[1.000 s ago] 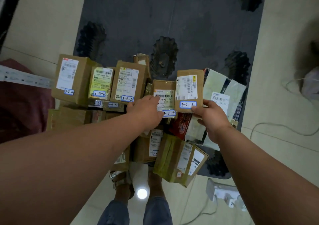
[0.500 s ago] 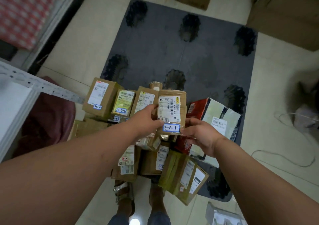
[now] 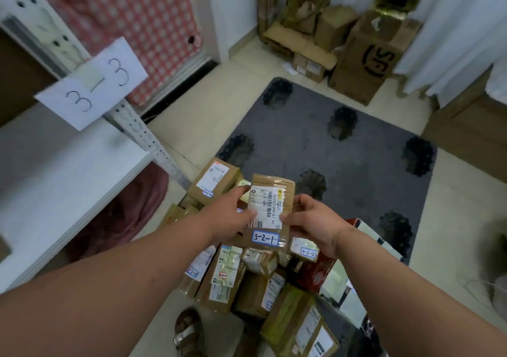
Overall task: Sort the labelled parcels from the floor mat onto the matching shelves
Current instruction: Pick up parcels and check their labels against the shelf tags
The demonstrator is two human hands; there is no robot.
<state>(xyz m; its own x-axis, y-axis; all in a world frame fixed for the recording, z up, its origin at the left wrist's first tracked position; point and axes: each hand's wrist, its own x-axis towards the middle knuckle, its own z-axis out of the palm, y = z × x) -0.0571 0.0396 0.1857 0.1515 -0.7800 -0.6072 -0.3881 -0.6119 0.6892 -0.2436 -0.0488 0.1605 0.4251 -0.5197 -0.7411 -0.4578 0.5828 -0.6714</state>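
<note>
Both the left hand (image 3: 230, 217) and right hand (image 3: 312, 223) pinch the small brown taped cardboard parcel labelled 3-2-1 (image 3: 270, 211), its long axis running near-to-far, while the white shelf board signed 3-3 (image 3: 55, 164) lies left.

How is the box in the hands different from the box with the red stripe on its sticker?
The held box is up in the air, gripped by the left hand and right hand; the striped box lies in the pile. The held box's blue tag reads 3-2-1; the striped box's tag is too blurry to read. Both are brown cardboard with white stickers.
</note>
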